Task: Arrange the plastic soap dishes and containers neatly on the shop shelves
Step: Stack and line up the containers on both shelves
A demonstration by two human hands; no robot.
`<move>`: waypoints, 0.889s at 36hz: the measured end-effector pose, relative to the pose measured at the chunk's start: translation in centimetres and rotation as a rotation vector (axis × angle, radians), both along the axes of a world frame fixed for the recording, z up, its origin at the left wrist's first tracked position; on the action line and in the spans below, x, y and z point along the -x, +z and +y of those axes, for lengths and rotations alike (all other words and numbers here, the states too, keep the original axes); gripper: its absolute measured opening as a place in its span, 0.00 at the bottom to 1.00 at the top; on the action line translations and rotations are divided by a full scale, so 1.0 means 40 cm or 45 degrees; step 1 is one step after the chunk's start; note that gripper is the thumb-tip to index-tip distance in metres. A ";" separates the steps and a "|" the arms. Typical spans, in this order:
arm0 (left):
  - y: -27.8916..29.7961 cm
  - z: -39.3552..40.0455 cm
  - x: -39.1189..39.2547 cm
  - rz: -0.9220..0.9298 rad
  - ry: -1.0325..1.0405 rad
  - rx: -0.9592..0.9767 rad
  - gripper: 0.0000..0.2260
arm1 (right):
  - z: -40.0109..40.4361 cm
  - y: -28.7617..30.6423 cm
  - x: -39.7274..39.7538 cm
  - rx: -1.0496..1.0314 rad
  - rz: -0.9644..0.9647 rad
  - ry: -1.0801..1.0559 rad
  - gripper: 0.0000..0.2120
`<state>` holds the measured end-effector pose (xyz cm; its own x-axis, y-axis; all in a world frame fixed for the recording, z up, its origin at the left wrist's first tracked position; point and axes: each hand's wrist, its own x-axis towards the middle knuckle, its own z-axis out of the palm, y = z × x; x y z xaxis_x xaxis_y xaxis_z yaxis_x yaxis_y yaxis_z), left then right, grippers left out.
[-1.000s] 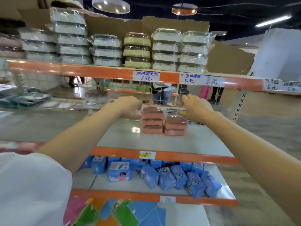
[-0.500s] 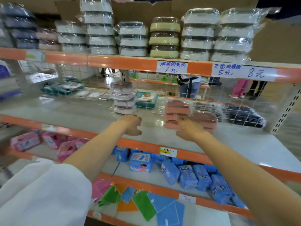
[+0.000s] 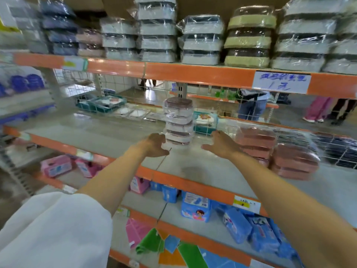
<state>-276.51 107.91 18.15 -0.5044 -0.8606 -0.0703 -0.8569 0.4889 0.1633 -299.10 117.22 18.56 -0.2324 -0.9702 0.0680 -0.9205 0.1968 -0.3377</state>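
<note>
Now both hands flank a wrapped stack on the middle shelf [image 3: 116,136].
Left hand [image 3: 154,145] touches the wrapped stack [image 3: 178,120], fingers loose; right hand [image 3: 220,145] spread wide, holding nothing; pink packs [image 3: 274,153] crowd just right.

A plastic-wrapped stack of white-and-brown soap dishes [image 3: 178,120] stands upright on the grey middle shelf [image 3: 108,136], well left of two shorter wrapped stacks of pink dishes [image 3: 276,153]

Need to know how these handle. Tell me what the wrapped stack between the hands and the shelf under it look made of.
Wrapped stack: hard plastic dishes, it seems, in clear glossy film; the wrap crinkles and glints.
Middle shelf: grey board with a slight sheen, material unclear; its orange front rail looks like painted metal.
</note>
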 end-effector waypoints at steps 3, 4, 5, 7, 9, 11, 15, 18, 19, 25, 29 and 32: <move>0.004 -0.070 -0.013 0.085 -0.011 -0.020 0.25 | -0.082 0.009 -0.014 0.098 -0.158 -0.035 0.29; 0.001 -0.101 -0.022 0.119 -0.018 -0.013 0.26 | -0.123 0.005 -0.015 0.097 -0.177 -0.065 0.32; -0.005 -0.137 -0.027 0.163 -0.025 -0.006 0.26 | -0.157 0.001 -0.018 0.121 -0.218 -0.066 0.37; -0.015 -0.201 -0.034 0.239 -0.025 -0.002 0.27 | -0.222 0.008 -0.026 0.201 -0.298 -0.047 0.53; -0.021 -0.255 -0.034 0.333 -0.016 0.005 0.29 | -0.254 0.032 -0.051 0.223 -0.401 -0.065 0.51; -0.032 -0.308 -0.029 0.394 -0.026 0.002 0.31 | -0.294 0.043 -0.066 0.269 -0.460 -0.081 0.50; -0.040 -0.367 -0.019 0.524 -0.111 0.012 0.25 | -0.382 0.050 -0.070 0.278 -0.584 -0.117 0.57; -0.052 -0.410 -0.012 0.633 -0.156 -0.107 0.25 | -0.499 0.006 0.012 0.318 -0.679 -0.109 0.72; -0.055 -0.423 -0.007 0.651 -0.170 -0.142 0.27 | -0.540 -0.018 0.047 0.309 -0.678 -0.091 0.73; -0.049 -0.497 0.028 0.722 -0.113 -0.125 0.41 | -0.551 0.005 0.043 0.225 -0.544 -0.149 0.78; -0.036 -0.522 0.055 0.702 -0.171 -0.183 0.48 | -0.527 0.046 0.010 0.117 -0.248 -0.182 0.75; -0.033 -0.523 0.079 0.771 -0.220 -0.230 0.47 | -0.527 0.047 0.026 0.090 -0.218 -0.237 0.60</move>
<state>-279.68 87.01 16.84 -0.6299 -0.7650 0.1339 -0.4992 0.5309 0.6848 -300.14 96.13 20.44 -0.4206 -0.9038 0.0787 -0.7989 0.3279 -0.5043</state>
